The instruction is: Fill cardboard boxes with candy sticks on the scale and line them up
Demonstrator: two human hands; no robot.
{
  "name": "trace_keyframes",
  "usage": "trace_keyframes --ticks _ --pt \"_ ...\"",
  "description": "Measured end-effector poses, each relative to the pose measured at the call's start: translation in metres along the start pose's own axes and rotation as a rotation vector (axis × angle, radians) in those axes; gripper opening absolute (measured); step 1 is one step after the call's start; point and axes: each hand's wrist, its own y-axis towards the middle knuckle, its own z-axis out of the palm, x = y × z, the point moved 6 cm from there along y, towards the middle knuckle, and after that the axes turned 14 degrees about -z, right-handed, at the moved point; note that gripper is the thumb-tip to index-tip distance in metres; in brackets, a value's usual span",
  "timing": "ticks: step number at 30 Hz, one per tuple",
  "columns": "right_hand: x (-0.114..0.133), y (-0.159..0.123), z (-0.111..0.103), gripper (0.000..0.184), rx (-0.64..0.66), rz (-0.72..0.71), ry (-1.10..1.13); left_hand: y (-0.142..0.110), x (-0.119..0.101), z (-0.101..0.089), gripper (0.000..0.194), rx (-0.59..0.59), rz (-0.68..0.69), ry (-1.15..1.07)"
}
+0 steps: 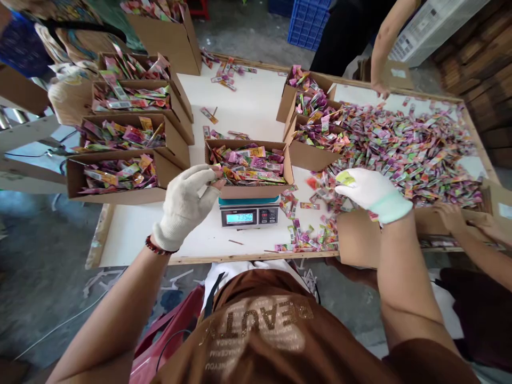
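My left hand (187, 201), in a white knit glove with bare fingertips, is at the near left corner of an open cardboard box (256, 191). Its fingers are closed; I cannot tell whether they grip the box edge or a small packet. The box, filled with colourful candy packets (252, 162), rests on a digital scale (250, 216) with a lit display. My right hand (374, 193), also gloved, is to the right of the box, above loose packets. A yellow-green packet (345, 178) is pinched at its fingertips.
Several filled boxes (170, 178) line the table's left side. More boxes (314, 157) stand behind the scale, beside a large heap of packets (412, 149). A co-worker's hand (380, 88) reaches in from the far side; another person's hands (450, 217) are at right.
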Motion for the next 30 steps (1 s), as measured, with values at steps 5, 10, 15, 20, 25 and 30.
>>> trace_keyframes --ticks 5,10,15,20,25,30 --pt "0.046 0.055 0.033 0.028 -0.038 -0.104 -0.094 0.008 -0.017 0.007 0.029 0.017 -0.012 0.001" --pt "0.083 0.152 0.126 0.031 0.402 -0.012 -0.242 0.007 -0.032 0.014 0.028 0.043 0.038 0.028" --pt "0.081 0.174 0.146 0.032 0.456 -0.022 -0.246 0.000 -0.026 0.008 0.024 0.017 0.054 0.023" --pt "0.080 0.133 0.074 0.026 0.073 -0.118 0.042 0.003 -0.020 0.008 0.025 0.035 0.060 0.006" --pt "0.043 0.041 0.027 0.029 -0.051 0.021 0.262 0.023 -0.035 0.032 0.030 0.107 0.127 0.040" --pt "-0.032 -0.013 0.076 0.071 0.458 0.258 0.011 0.027 -0.046 0.112 0.033 0.469 0.103 0.473"
